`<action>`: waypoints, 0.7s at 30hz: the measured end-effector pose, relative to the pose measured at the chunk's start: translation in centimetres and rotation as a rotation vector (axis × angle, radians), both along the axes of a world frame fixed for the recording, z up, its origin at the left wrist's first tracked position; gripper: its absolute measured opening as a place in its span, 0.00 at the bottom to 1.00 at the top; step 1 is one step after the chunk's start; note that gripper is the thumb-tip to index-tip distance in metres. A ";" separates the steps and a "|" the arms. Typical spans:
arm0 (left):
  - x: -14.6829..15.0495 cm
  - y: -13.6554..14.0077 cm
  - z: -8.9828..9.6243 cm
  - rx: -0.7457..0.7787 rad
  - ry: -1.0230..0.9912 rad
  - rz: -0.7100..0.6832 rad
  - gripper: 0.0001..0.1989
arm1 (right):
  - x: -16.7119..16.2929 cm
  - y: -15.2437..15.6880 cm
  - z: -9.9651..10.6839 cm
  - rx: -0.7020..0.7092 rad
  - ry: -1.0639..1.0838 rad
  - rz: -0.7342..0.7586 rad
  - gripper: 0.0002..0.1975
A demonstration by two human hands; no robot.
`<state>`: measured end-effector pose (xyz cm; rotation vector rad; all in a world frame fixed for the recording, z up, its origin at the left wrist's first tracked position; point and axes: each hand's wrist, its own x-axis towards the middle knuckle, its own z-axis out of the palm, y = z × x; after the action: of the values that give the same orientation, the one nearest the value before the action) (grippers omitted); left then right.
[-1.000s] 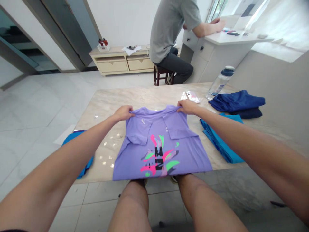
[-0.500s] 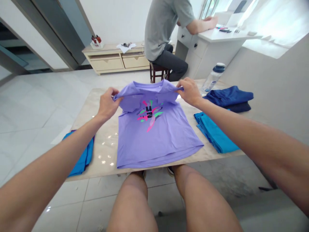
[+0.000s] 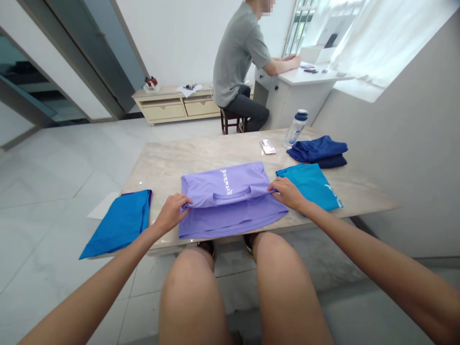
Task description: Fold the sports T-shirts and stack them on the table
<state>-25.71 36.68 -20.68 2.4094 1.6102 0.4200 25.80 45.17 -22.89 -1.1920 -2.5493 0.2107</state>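
A purple T-shirt (image 3: 233, 215) lies on the marble-patterned table, its upper half folded down over the lower half. White lettering shows on the folded part, and the collar faces me. My left hand (image 3: 173, 211) pinches the shirt at the left end of the fold. At the other end, my right hand (image 3: 287, 192) grips the cloth between thumb and fingers. A folded teal garment (image 3: 312, 184) with white print lies just beyond my right hand. To the left of my left hand rests a folded blue garment (image 3: 122, 223), its corner hanging past the table edge.
Dark blue folded clothes (image 3: 318, 151) sit at the right, near a clear bottle (image 3: 295, 129) and a phone (image 3: 268, 146) on the table (image 3: 172, 152). Behind it, a person in a grey shirt (image 3: 237, 57) sits on a stool at a white desk (image 3: 305, 91).
Both hands have brought the shirt's collar end down toward me, folding it over; the coloured front print is now hidden and white lettering shows. The view has shifted, bringing the phone into sight.
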 end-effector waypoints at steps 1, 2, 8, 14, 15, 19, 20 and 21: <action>0.0 -0.4 0.3 -0.047 0.024 -0.026 0.06 | 0.3 -0.4 0.3 -0.043 -0.035 0.017 0.09; 0.0 -0.6 0.6 -0.103 0.044 -0.051 0.07 | 0.4 -0.7 0.5 -0.098 -0.065 0.034 0.10; 2.6 0.3 1.4 -0.348 0.070 -0.036 0.26 | -1.7 -1.4 1.3 -0.309 -0.062 -0.003 0.27; 7.1 1.9 0.5 -0.456 0.174 -0.127 0.22 | -4.7 -1.9 0.3 -0.410 -0.160 0.124 0.20; 7.5 1.8 0.4 -0.450 0.203 -0.161 0.18 | -4.9 -2.1 0.3 -0.423 -0.191 0.139 0.16; 7.9 0.7 1.6 -0.387 0.253 -0.247 0.15 | -5.4 -2.5 1.4 -0.469 -0.275 0.109 0.11; 7.9 0.3 2.2 -0.359 0.260 -0.264 0.16 | -5.5 -2.5 1.9 -0.474 -0.281 0.099 0.12; 7.8 -0.1 2.8 -0.330 0.273 -0.283 0.17 | -5.4 -2.5 2.5 -0.481 -0.289 0.095 0.12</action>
<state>-17.87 36.60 -17.87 2.4543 1.2748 -0.2171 20.35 42.72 -20.37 -1.3447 -2.9107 0.7610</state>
